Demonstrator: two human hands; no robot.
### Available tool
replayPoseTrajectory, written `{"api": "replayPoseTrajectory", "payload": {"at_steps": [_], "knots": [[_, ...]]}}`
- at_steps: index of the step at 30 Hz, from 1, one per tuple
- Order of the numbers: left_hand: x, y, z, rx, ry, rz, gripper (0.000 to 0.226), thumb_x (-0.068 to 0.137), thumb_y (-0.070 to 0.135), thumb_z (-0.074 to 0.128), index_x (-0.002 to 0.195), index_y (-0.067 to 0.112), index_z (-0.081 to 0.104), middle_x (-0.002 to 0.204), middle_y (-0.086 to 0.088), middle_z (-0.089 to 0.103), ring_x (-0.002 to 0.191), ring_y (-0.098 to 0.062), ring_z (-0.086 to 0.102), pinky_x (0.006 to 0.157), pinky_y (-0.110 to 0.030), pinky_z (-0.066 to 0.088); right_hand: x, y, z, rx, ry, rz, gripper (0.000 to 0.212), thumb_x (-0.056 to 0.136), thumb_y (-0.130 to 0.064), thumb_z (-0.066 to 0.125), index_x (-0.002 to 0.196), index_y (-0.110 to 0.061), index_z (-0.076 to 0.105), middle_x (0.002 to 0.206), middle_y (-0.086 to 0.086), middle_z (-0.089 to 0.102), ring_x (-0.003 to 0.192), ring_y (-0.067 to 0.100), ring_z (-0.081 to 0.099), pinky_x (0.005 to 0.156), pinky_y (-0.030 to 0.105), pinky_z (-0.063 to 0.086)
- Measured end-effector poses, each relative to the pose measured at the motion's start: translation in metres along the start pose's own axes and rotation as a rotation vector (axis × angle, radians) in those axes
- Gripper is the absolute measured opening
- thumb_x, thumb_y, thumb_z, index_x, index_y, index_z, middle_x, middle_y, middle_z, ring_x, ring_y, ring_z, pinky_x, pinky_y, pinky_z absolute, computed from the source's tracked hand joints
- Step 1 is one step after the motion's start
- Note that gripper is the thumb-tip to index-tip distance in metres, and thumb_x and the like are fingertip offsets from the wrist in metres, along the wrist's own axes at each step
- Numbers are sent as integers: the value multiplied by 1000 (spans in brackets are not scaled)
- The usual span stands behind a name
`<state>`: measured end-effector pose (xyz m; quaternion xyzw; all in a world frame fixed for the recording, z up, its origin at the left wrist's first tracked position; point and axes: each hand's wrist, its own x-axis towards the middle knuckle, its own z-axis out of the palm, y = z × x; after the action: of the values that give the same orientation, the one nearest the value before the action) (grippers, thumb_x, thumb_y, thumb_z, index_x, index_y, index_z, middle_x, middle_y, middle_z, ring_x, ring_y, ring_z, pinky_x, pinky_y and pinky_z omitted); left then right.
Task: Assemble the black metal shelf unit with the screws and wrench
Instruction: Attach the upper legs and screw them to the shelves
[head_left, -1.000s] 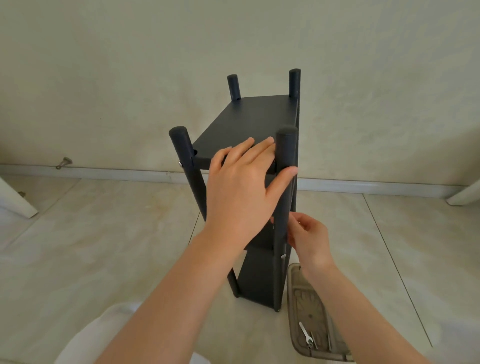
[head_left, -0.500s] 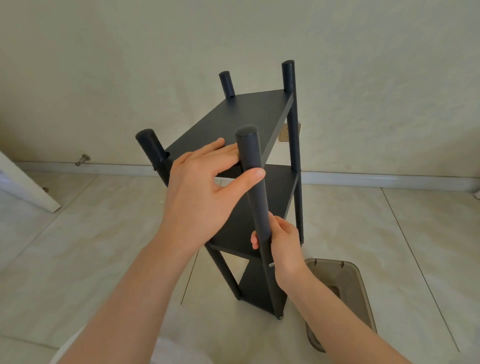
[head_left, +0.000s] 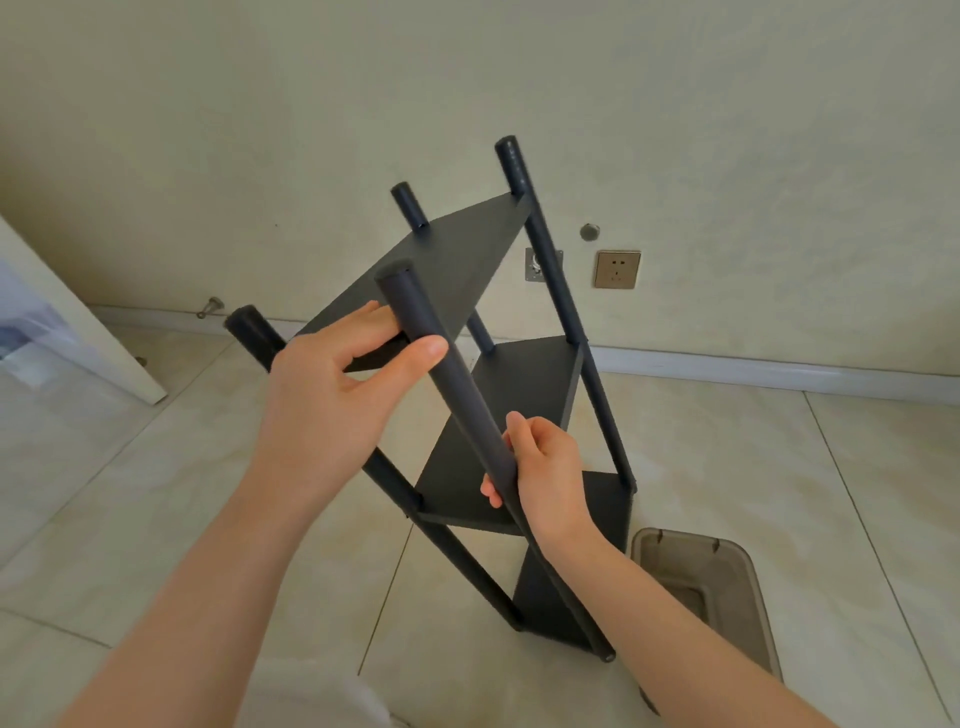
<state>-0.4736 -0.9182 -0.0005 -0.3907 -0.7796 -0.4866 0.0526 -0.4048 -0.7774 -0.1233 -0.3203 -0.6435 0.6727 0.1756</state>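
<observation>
Looks mostly built: shelf unit (head_left: 498, 270) with posts and shelves joined, tilted on floor (head_left: 156, 493) just beside tray (head_left: 727, 587). Held by left hand (head_left: 332, 410) clasping top shelf and front post (head_left: 452, 384), right hand (head_left: 545, 478) wrapped round that post lower down. Probably left: only final tightening and setting upright

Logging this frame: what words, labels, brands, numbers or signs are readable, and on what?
None can be read.
The black shelf unit shows no label or brand.
The wall socket shows only its pin slots, no legible print.
The brown tray on the floor bears no visible marking.
</observation>
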Motion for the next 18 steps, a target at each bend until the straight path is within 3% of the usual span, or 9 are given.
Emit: {"api": "replayPoseTrajectory", "payload": {"at_steps": [2, 5, 9, 14, 18], "knots": [[-4, -8, -10, 4, 29, -46, 11, 91, 40, 67, 93, 51, 68, 76, 22, 68, 79, 3, 63, 75, -9, 43, 0, -1, 8, 9, -10, -6, 28, 103, -34, 44, 93, -10, 55, 72, 13, 62, 43, 12, 59, 46, 21, 48], [-13, -26, -28, 3, 48, -151, 9, 79, 57, 64, 85, 56, 70, 77, 16, 71, 80, 1, 65, 74, -20, 43, -1, 0, 19, -4, -40, -7, 26, 103, -35, 45, 98, -12, 55, 76, 12, 62, 44, 12, 60, 45, 20, 49], [-30, -60, -60, 49, 25, -275, 32, 71, 70, 66, 88, 44, 75, 77, -6, 71, 81, -22, 66, 74, -33, 52, -4, 8, 37, -34, -66, -53, 24, 102, -35, 45, 95, -14, 54, 62, 2, 60, 42, 11, 61, 44, 17, 49], [-54, -96, -83, -56, 49, -452, 31, 61, 66, 71, 86, 48, 77, 78, 7, 76, 78, -8, 71, 73, -32, 51, -6, 24, 62, -147, -110, -92, 25, 103, -36, 42, 93, -16, 54, 56, 2, 64, 45, 10, 63, 45, 16, 48], [-71, -128, -86, -143, 69, -603, 39, 54, 61, 73, 84, 37, 80, 86, 11, 78, 80, 1, 69, 70, -28, 44, -1, 40, 76, -246, -126, -84, 25, 103, -36, 41, 98, -14, 52, 73, 13, 67, 48, 9, 65, 47, 18, 51]]}}
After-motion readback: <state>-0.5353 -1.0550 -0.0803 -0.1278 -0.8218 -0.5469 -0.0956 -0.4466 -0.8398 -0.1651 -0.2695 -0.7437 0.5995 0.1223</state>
